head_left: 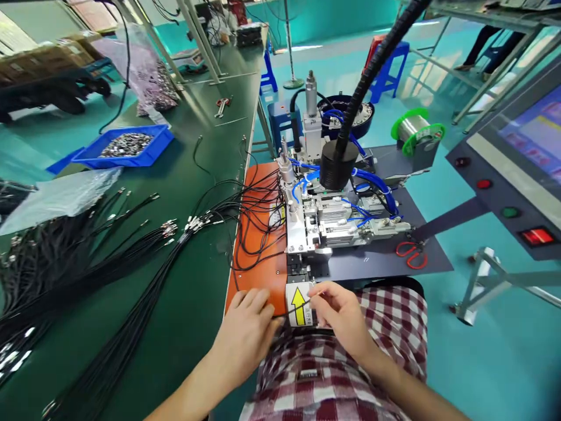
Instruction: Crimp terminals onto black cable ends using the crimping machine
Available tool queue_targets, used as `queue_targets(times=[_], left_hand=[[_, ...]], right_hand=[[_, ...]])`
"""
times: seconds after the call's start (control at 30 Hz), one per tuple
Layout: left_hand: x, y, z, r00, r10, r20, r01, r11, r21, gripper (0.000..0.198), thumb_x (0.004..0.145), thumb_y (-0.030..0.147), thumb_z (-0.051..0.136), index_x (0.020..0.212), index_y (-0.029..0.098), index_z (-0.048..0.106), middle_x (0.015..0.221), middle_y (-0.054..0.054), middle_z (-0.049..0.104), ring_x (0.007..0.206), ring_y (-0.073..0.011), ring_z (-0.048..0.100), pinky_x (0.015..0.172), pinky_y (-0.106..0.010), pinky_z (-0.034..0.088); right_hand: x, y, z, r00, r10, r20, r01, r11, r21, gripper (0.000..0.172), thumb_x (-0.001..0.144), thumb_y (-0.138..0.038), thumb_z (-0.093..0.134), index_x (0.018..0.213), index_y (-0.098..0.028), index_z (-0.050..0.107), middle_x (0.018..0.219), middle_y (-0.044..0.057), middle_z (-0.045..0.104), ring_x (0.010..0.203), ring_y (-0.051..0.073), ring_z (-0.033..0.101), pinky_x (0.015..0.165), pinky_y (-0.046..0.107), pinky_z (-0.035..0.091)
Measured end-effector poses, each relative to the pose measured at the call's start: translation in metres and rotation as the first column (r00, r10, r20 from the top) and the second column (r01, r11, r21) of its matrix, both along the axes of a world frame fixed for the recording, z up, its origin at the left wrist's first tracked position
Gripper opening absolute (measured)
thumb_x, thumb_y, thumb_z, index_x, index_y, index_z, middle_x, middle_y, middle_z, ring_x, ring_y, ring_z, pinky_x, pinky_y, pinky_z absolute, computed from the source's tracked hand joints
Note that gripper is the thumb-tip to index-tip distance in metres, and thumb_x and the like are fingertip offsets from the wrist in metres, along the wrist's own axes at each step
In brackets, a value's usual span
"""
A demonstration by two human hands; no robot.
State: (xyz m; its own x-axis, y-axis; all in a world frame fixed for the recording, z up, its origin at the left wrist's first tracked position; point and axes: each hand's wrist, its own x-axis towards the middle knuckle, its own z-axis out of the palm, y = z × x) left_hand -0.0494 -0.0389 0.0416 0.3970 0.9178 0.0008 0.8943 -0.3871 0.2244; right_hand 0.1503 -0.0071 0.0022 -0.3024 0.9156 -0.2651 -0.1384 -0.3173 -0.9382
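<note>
A thin black cable [297, 308] stretches between my two hands, across a white label with a yellow arrow [298, 297]. My left hand [248, 324] is closed on the cable, with its knuckles up, over the near end of the orange plate [258, 278]. At the plate's right side, my right hand [342, 318] pinches the cable near its end; the tip is too small to make out. Just beyond my hands stands the metal machine [302, 225] with cylinders and blue air tubes. Several black cables [258, 213] loop over the orange plate into its left side.
Bundles of black cables [144, 298] lie on the green table [210, 316], beside a blue tray [151, 153] of small metal parts. Red-handled scissors [411, 255] rest on the machine's base. A black flexible arm [368, 76] hangs over the machine; a control panel [504, 181] stands at right.
</note>
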Motion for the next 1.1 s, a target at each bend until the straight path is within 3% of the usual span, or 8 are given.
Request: queue_targets(times=[0.07,0.17,0.4,0.57,0.73,0.83,0.97,1.1], left_hand=[[0.005,0.002,-0.001,0.968,0.04,0.249,0.009,0.981,-0.192,0.019,0.092,0.027,0.048,0.108,0.021,0.056,0.097,-0.007,0.061,0.09,-0.0234,0.055,0.078,-0.038,0.041],[0.016,0.009,-0.003,0.815,0.22,0.536,0.067,0.883,-0.464,0.029,0.097,0.028,0.039,0.126,0.025,0.043,0.091,-0.003,0.062,0.082,-0.0173,0.058,0.072,-0.029,0.044],[0.034,0.028,-0.011,0.538,0.45,0.713,0.158,0.777,-0.61,0.018,0.093,0.034,0.048,0.105,0.021,0.049,0.078,0.001,0.055,0.067,-0.0113,0.05,0.058,-0.022,0.038],[0.041,0.038,-0.013,0.36,0.576,0.734,0.292,0.677,-0.675,0.024,0.091,0.038,0.054,0.103,0.019,0.047,0.064,0.005,0.051,0.053,-0.0068,0.04,0.049,-0.019,0.029],[0.043,0.041,-0.017,0.278,0.615,0.738,0.363,0.644,-0.674,0.025,0.09,0.038,0.056,0.101,0.018,0.046,0.065,0.003,0.056,0.05,-0.0049,0.038,0.047,-0.017,0.025],[0.041,0.044,-0.019,0.251,0.636,0.73,0.414,0.611,-0.675,0.028,0.087,0.04,0.06,0.096,0.019,0.045,0.062,0.003,0.058,0.048,-0.0051,0.041,0.045,-0.016,0.022],[0.037,0.05,-0.018,0.317,0.673,0.669,0.42,0.533,-0.735,0.033,0.084,0.046,0.062,0.093,0.016,0.051,0.056,0.003,0.057,0.042,-0.0046,0.039,0.041,-0.016,0.018],[0.034,0.055,-0.016,0.407,0.676,0.615,0.507,0.393,-0.767,0.034,0.081,0.045,0.065,0.086,0.012,0.063,0.055,-0.001,0.062,0.036,-0.0033,0.034,0.037,-0.017,0.02]], right_hand=[[-0.007,0.002,-0.003,0.998,0.045,-0.047,-0.046,0.999,-0.029,0.018,0.081,-0.035,0.066,0.083,-0.017,0.065,0.059,-0.004,0.053,0.046,0.008,0.044,0.046,0.022,0.037],[-0.01,0.002,-0.004,0.992,0.079,-0.095,-0.082,0.996,-0.022,0.02,0.08,-0.034,0.068,0.088,-0.017,0.066,0.065,-0.002,0.057,0.049,0.008,0.046,0.047,0.022,0.039],[0.004,0.012,-0.003,0.998,0.001,0.056,-0.006,0.995,0.104,0.012,0.078,-0.03,0.069,0.08,-0.018,0.072,0.072,0.001,0.06,0.055,0.009,0.047,0.049,0.022,0.039],[0.014,0.019,-0.008,0.999,-0.016,-0.045,0.015,0.999,-0.03,0.017,0.075,-0.034,0.073,0.081,-0.018,0.07,0.065,-0.002,0.06,0.046,0.007,0.042,0.044,0.021,0.036],[0.018,0.022,-0.013,0.99,0.035,-0.14,-0.044,0.997,-0.064,0.02,0.081,-0.037,0.067,0.08,-0.017,0.069,0.069,-0.001,0.061,0.043,0.005,0.038,0.041,0.02,0.03],[0.02,0.027,-0.012,0.989,0.11,-0.103,-0.106,0.993,0.048,0.018,0.084,-0.035,0.064,0.08,-0.019,0.069,0.071,-0.001,0.06,0.046,0.007,0.041,0.044,0.021,0.033],[0.026,0.036,-0.006,0.992,0.098,0.084,-0.122,0.923,0.364,0.012,0.086,-0.027,0.063,0.08,-0.021,0.071,0.079,0.003,0.062,0.073,0.016,0.056,0.063,0.028,0.044],[0.033,0.04,-0.004,0.973,0.202,0.116,-0.232,0.883,0.408,0.007,0.082,-0.026,0.068,0.08,-0.022,0.073,0.081,0.003,0.059,0.068,0.014,0.053,0.056,0.026,0.042]])
